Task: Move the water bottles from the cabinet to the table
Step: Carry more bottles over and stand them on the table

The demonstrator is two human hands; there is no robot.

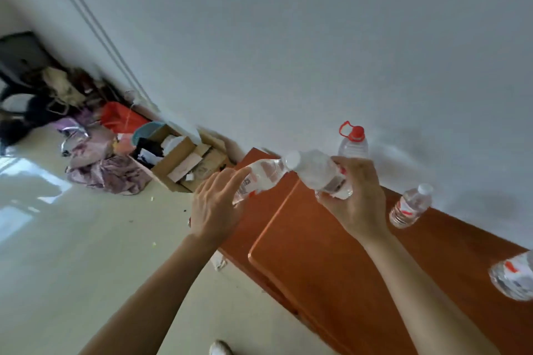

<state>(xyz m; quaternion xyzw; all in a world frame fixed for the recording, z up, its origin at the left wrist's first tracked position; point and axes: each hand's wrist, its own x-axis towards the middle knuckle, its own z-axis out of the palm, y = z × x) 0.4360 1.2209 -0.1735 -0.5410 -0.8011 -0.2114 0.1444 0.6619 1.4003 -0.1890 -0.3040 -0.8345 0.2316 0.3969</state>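
My right hand (356,199) grips a clear water bottle with a white cap (315,173), tilted in the air above the orange-brown wooden top (311,253). My left hand (216,206) reaches with straight fingers against a second clear bottle (264,177) at the top's far left end; the hand hides its base. A large bottle with a red cap and handle (353,143) stands by the wall. A small bottle (411,206) stands to the right, and another bottle (514,275) is cut off by the right edge.
A white wall (288,52) runs behind the wooden top. On the floor to the left lie open cardboard boxes (181,158), a red bag (121,118), purple cloth (109,173) and dark clutter. Pale glossy floor (72,253) spreads below.
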